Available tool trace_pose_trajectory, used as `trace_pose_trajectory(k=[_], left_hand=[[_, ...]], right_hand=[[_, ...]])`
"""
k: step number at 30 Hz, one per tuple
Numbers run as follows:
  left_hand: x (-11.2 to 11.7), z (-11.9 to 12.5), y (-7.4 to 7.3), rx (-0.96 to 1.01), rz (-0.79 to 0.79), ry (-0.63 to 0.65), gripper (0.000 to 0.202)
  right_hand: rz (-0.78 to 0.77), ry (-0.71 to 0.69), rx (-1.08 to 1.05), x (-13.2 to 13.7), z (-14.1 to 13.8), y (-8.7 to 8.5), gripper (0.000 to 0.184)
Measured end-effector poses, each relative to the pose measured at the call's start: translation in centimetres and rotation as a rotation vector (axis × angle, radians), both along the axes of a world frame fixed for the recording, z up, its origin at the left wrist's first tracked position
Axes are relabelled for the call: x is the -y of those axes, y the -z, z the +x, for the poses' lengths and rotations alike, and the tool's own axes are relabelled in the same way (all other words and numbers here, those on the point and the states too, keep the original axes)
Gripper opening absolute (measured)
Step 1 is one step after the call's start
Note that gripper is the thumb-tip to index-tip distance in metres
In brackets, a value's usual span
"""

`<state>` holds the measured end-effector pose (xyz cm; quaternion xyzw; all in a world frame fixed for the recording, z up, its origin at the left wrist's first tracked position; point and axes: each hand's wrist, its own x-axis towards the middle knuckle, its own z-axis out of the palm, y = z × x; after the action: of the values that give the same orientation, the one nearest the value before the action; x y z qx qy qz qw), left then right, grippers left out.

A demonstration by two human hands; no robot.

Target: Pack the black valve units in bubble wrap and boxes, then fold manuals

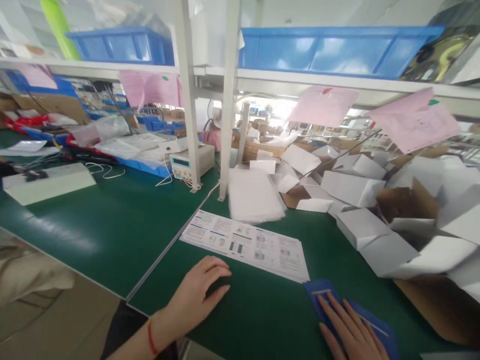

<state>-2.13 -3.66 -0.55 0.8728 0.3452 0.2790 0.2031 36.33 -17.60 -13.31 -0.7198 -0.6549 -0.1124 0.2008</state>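
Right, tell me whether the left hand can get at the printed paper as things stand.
Most likely yes: the left hand shows no object in its grasp and is just on the near side of the printed paper, with only green tabletop visible between them.

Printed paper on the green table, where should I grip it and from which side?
Pinch the printed paper by the left half of its near long edge, probably, coming from the near side with the left hand. It lies flat with that stretch uncovered; a white stack crowds its far edge, and the blue piece under the right hand lies at its near right corner.
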Motion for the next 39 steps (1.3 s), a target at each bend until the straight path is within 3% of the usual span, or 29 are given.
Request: trace_pose_trajectory(k=[2, 5, 8, 10, 15, 18, 25, 39], left_hand=[[-2.0, 0.5, -0.7, -0.107, 0.049, 0.006, 0.025], [-6.2, 1.8, -1.6, -0.157, 0.058, 0.019, 0.034], [-11.1, 2.9, -1.8, -0.228, 0.071, -0.007, 0.038], [-13.7, 3.1, -1.4, -0.278, 0.078, -0.026, 0.038], [-15.8, 2.3, 0.5, -0.354, 0.069, -0.023, 0.046], [-15.9, 1.2, 0.7, -0.381, 0.039, -0.013, 0.056], [-17.0, -0.8, -1.2, -0.443, -0.081, -0.007, 0.066], [-16.1, -0.4, -1.9, -0.418, -0.122, 0.022, 0.049]], right_hand=[[-0.056, 0.095, 0.013, -1.0, 1.1, -1.7, 0.051], [-0.017, 0.202, 0.077, -3.4, 0.2, -5.9, 0.056], [0.021, 0.093, -0.007, -7.0, -2.6, -9.8, 0.058], [-0.058, -0.012, -0.08, -9.9, -4.6, -11.1, 0.057], [-0.236, -0.096, -0.128, -17.1, -7.4, -10.7, 0.061], [-0.32, -0.105, -0.171, -19.3, -7.6, -10.4, 0.068], [-0.382, -0.138, -0.261, -18.6, -6.6, -11.3, 0.057], [-0.243, -0.152, -0.289, -18.1, -6.4, -10.5, 0.045]])
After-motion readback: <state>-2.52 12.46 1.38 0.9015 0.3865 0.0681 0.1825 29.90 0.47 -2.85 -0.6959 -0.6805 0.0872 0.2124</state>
